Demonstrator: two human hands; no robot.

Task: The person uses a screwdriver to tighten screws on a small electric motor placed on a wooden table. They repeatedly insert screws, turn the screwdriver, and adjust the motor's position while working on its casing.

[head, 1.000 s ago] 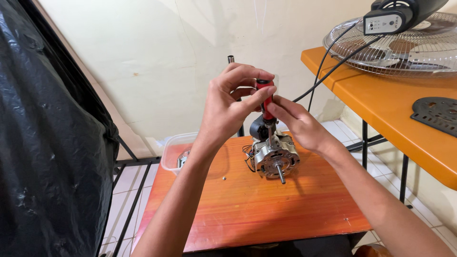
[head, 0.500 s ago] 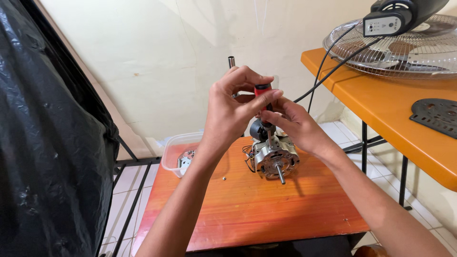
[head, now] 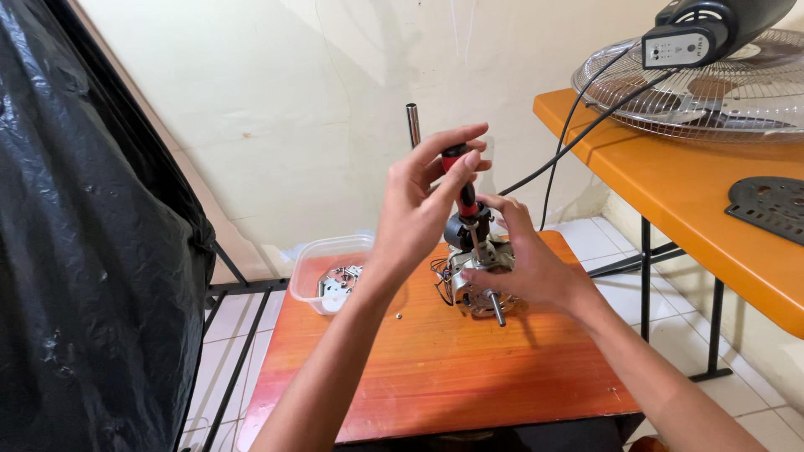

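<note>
Holding the red-and-black screwdriver [head: 463,186] upright is what matters here: its handle top is pinched between the thumb and fingertips of the left hand [head: 416,219], and the shaft is set down into the top of the small electric motor [head: 477,272], which stands near the middle of the orange wooden table [head: 435,368]. The motor is steadied by the right hand [head: 526,268], whose fingers are curled around its right side with the thumb near the screwdriver shaft. The step is judged to go best if the tip is kept square in the screw head, downward pressure is kept along the shaft, and the motor is braced so that it cannot twist.

One screwdriver and one motor are counted. One clear plastic tub [head: 331,269] with small metal parts is seen left of the motor. One loose screw [head: 399,316] lies on the wood in front of the tub. One metal tube [head: 413,124] rises behind the motor. Right of the motor, one fan [head: 712,75] and one black perforated plate [head: 770,205] rest on a second orange table [head: 670,180]. One black cable [head: 557,159] is led down behind the motor.
</note>
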